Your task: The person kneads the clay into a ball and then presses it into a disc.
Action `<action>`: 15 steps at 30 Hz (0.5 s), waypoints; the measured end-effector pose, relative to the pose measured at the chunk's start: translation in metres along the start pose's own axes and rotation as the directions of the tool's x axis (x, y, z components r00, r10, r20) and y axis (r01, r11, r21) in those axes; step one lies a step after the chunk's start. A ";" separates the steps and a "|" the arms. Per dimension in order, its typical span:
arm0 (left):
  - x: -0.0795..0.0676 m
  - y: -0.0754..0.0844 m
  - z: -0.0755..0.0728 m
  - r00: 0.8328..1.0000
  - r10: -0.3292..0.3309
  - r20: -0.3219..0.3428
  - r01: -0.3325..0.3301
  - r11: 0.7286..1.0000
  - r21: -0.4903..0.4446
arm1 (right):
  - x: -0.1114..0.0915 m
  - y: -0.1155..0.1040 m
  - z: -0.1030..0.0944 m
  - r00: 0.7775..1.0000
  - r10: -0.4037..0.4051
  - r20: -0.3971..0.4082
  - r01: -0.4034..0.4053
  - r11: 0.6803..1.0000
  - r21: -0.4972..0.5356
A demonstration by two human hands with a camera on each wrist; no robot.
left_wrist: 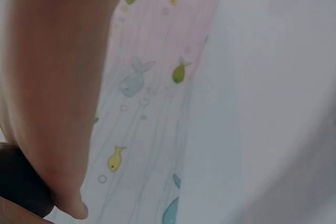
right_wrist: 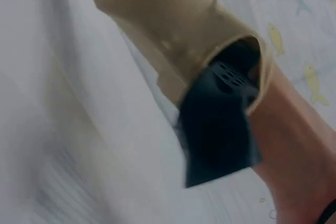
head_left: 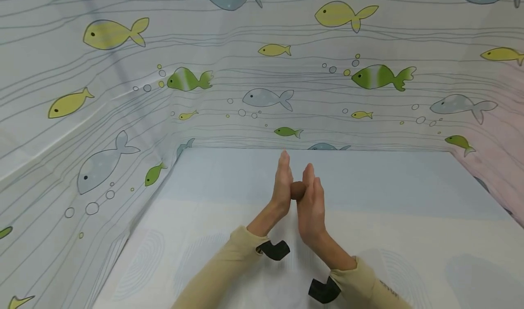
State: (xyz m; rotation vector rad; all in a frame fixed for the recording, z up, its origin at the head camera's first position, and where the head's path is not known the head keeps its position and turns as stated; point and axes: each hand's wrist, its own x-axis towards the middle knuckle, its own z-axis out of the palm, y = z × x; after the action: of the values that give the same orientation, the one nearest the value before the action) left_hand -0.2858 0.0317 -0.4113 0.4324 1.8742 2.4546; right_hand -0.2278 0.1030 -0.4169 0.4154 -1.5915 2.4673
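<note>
A small brown ball (head_left: 298, 190) sits between the two palms, held above the table in the head view. My left hand (head_left: 281, 187) stands upright on its left side, fingers straight, palm touching it. On the other side my right hand (head_left: 313, 209) presses against the ball, its fingers also extended upward. In the left wrist view, a blurred hand fills the left edge, and a dark rounded shape (left_wrist: 21, 179) lies at the lower left; its kind is unclear. The right wrist view shows the other arm's sleeve (right_wrist: 157, 19) and bare wrist, with no ball visible.
Beneath the hands lies a white and pale blue tabletop (head_left: 196, 177). A fish-printed curtain (head_left: 229, 72) surrounds it at the back and sides. Black camera mounts (head_left: 278, 250) protrude from both cuffs.
</note>
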 end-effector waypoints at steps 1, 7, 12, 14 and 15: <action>-0.004 -0.003 0.002 1.000 -0.003 0.021 0.003 1.000 0.007 | 0.003 -0.001 -0.001 0.999 0.016 -0.030 -0.016 1.000 0.004; -0.021 -0.018 0.007 0.994 0.041 0.099 -0.032 0.996 -0.083 | 0.021 -0.004 -0.008 0.988 -0.021 -0.153 0.023 1.000 0.012; -0.030 -0.015 0.007 0.980 0.093 0.174 -0.076 0.992 -0.101 | 0.037 -0.003 -0.018 0.983 -0.052 -0.177 0.060 0.997 0.040; -0.035 -0.010 0.008 0.972 0.098 0.214 -0.084 0.994 -0.075 | 0.043 -0.002 -0.025 0.979 -0.060 -0.196 0.070 0.997 0.043; -0.037 -0.007 0.009 0.967 0.102 0.234 -0.090 0.994 -0.060 | 0.046 -0.001 -0.029 0.977 -0.063 -0.203 0.073 0.997 0.039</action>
State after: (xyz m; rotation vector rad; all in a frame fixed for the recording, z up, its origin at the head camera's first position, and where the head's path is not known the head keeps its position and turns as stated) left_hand -0.2491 0.0353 -0.4229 0.7935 1.7324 2.3744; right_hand -0.2748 0.1295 -0.4126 0.2134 -1.4191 2.4117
